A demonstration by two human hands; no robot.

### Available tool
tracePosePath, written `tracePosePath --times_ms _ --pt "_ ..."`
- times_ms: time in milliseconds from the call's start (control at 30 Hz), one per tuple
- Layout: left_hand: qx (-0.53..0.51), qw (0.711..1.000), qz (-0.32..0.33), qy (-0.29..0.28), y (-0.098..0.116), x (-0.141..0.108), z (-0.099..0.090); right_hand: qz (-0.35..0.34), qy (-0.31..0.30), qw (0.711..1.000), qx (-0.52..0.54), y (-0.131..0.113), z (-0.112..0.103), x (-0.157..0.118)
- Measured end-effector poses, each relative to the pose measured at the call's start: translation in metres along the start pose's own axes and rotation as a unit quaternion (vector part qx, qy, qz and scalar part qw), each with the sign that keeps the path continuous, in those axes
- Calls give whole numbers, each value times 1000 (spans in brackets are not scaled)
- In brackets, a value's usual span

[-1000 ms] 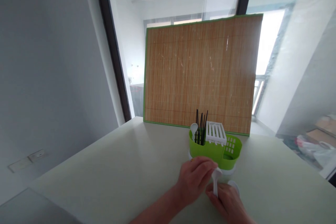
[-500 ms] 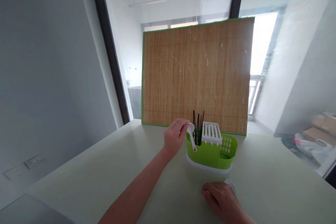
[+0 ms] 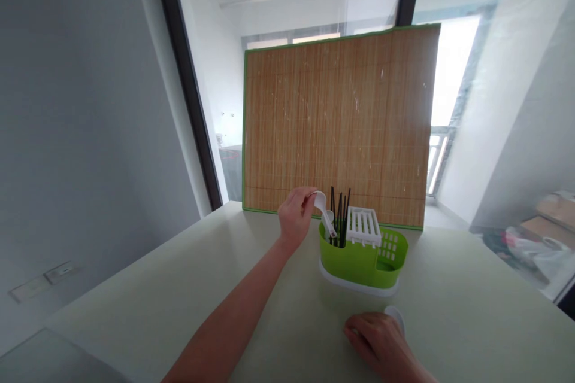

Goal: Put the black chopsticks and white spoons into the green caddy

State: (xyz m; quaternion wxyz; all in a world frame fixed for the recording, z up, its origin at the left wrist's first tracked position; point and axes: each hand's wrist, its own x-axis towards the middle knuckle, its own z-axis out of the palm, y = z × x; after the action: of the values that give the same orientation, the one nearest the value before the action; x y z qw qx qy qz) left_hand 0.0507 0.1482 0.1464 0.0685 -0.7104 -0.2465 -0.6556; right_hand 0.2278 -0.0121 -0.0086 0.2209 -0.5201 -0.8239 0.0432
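My left hand point(image 3: 296, 215) pinches a white spoon point(image 3: 324, 213) by its bowl end, the handle slanting down over the left end of a green basket point(image 3: 354, 263) with a white base. Another white spoon point(image 3: 329, 217) shows behind it in the basket, beside several black chopsticks point(image 3: 344, 221). A white slotted rack point(image 3: 363, 225) sits on the basket's middle. My right hand point(image 3: 377, 338) rests on the table with fingers curled; whether it grips anything is hidden. A white spoon point(image 3: 395, 317) lies partly behind it.
A bamboo mat point(image 3: 336, 125) with green edging stands upright behind the basket on the pale table point(image 3: 188, 275). Beyond it are glass panes with dark frames. Boxes and plastic bags point(image 3: 534, 251) lie at the far right.
My left hand has risen slightly, lifting the spoon higher, so its handle end is now near the basket's rim. A second spoon in the basket now shows. My right hand has barely moved.
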Motion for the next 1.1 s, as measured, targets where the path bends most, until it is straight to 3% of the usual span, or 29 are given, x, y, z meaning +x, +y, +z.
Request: tracePosePath --times_ms 67,267,567,700,833,1000,1100 --pt "13 1000 7 -20 -2 -3 5 0 -1 1000 1 0 1 0" --pt "76 985 12 -154 -14 -34 28 6 -2 1000 -5 0 0 1" --pt "138 962 -80 -220 -29 -47 41 4 -3 1000 -15 2 4 0" --pt "119 970 -103 -184 -14 -55 33 5 -2 1000 -20 2 4 0" --pt "44 977 -114 -177 11 -92 19 12 10 999 -31 5 2 1" --pt "-29 953 -130 -273 37 -154 10 34 27 999 -33 8 -2 2" --pt "-67 933 -113 -334 46 -171 11 68 53 996 -30 13 -8 1"
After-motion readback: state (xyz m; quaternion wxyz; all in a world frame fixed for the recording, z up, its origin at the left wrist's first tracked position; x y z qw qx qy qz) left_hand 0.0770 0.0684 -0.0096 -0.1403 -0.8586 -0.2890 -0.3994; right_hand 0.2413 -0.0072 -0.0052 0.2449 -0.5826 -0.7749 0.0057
